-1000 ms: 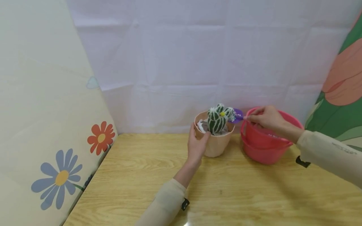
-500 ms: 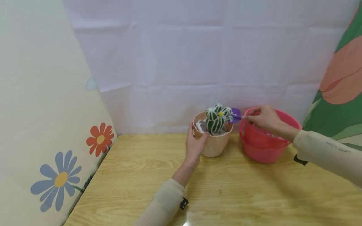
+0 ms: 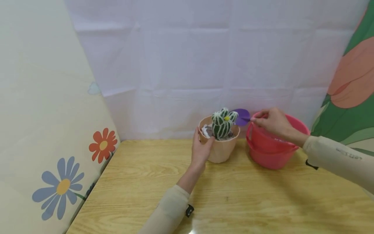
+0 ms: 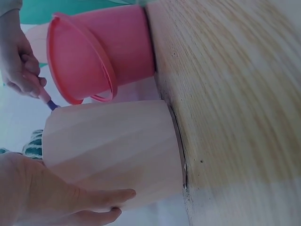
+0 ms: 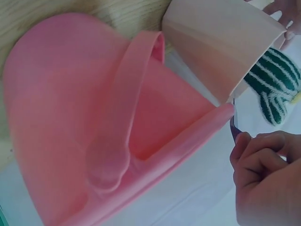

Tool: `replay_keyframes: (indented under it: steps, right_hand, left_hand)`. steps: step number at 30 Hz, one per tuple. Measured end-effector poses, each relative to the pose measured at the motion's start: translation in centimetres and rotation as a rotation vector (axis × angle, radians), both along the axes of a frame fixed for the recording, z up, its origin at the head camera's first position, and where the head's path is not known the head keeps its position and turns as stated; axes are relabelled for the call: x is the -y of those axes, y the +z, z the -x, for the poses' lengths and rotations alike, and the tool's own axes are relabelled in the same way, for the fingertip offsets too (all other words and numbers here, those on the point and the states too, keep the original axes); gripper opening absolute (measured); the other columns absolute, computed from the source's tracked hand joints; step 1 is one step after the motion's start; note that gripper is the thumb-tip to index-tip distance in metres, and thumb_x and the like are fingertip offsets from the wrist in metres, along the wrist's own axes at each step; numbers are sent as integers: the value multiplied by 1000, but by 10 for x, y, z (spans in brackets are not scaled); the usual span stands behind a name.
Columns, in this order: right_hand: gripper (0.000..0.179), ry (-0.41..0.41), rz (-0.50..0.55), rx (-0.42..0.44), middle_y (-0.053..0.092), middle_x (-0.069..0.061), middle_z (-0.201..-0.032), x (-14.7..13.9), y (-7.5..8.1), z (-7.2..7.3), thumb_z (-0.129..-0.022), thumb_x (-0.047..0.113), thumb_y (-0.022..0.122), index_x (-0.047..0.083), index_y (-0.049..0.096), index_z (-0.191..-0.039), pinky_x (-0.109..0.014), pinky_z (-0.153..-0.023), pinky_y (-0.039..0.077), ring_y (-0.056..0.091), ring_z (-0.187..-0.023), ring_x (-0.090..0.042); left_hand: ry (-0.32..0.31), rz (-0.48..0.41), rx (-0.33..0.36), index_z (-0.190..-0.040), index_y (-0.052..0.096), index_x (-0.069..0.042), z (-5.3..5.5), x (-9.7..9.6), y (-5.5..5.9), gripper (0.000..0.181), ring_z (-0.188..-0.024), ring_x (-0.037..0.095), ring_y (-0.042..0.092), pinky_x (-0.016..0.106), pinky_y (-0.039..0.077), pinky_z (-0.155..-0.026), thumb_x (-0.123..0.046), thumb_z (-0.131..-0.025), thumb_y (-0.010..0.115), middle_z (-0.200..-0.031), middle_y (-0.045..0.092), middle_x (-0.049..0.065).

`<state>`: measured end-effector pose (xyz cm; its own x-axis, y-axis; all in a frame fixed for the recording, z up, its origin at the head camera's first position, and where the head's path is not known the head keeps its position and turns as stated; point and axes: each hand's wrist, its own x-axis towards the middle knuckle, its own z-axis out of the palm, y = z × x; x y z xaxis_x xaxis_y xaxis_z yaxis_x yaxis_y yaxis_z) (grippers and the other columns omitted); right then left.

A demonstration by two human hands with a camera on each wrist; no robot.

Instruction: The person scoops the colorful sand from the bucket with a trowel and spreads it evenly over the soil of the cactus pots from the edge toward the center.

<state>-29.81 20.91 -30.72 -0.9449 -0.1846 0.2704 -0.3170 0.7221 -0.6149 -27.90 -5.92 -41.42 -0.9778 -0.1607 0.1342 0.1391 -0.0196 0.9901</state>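
A peach flowerpot [image 3: 222, 151] stands on the table, holding a green, white-striped toy cactus [image 3: 221, 127] with a yellow flower. My left hand [image 3: 201, 149] grips the pot's near left side, its fingers spread along the wall in the left wrist view. Between fingers and thumb, my right hand [image 3: 273, 123] holds a small toy shovel by its pink handle [image 4: 36, 86]. The shovel's purple blade [image 3: 242, 117] is tilted at the pot's right rim, behind the cactus, with no granules showing on it. Grey and white filling [image 3: 207, 130] lies around the cactus base.
A pink bucket [image 3: 270, 159] with its handle hanging down stands right of the pot, beneath my right forearm. A white cloth [image 3: 175, 65] hangs behind the wooden table [image 3: 140, 182]. Flower-printed panels [image 3: 35, 107] flank both sides.
The shovel blade held small pale granules one second ago; they have left it as the blade tipped toward the pot. The left hand keeps its grip on the pot.
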Motion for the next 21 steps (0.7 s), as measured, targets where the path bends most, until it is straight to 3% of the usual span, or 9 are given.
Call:
replay_keyframes:
  steps: [5, 9, 13, 18, 21]
  right_hand:
    - [20, 35, -46, -131, 75, -15, -99, -3, -3, 0, -97, 16, 72, 0, 77, -108, -35, -73, 59, 71, -89, -29]
    - [21, 31, -47, -152, 75, -14, -103, -8, -4, -1, -97, 17, 71, 1, 77, -109, -42, -77, 60, 71, -92, -30]
    - [23, 1, -29, -139, 74, -15, -109, -16, -3, -7, -97, 22, 72, 2, 77, -109, -36, -71, 61, 71, -91, -28]
    - [28, -25, -33, -175, 74, -19, -102, -26, 2, -19, -97, 26, 72, -1, 77, -104, -29, -57, 57, 71, -79, -27]
    - [31, -37, -46, -199, 74, -18, -93, -30, 6, -24, -97, 27, 72, -3, 77, -101, -29, -52, 54, 69, -72, -26]
  left_hand:
    - [18, 20, 0, -162, 23, -10, 1, 2, 1, 82, -149, 32, 23, 49, 24, -121, -17, -94, 69, -165, 23, 11]
    - [82, 40, -7, -157, 37, -9, 1, 5, 6, 71, -143, 37, 34, 52, 37, -115, -14, -93, 69, -160, 36, 12]
    - [131, 30, -23, -151, 47, -10, 0, 9, 14, 61, -135, 34, 43, 48, 46, -107, -13, -93, 67, -152, 46, 9]
    - [113, 2, -89, -149, 50, -11, -3, 12, 24, 58, -132, 30, 47, 40, 51, -102, -10, -92, 64, -148, 51, 5]
    - [91, -16, -149, -147, 52, -9, -6, 14, 29, 56, -129, 29, 50, 37, 53, -100, -5, -92, 62, -144, 55, 7]
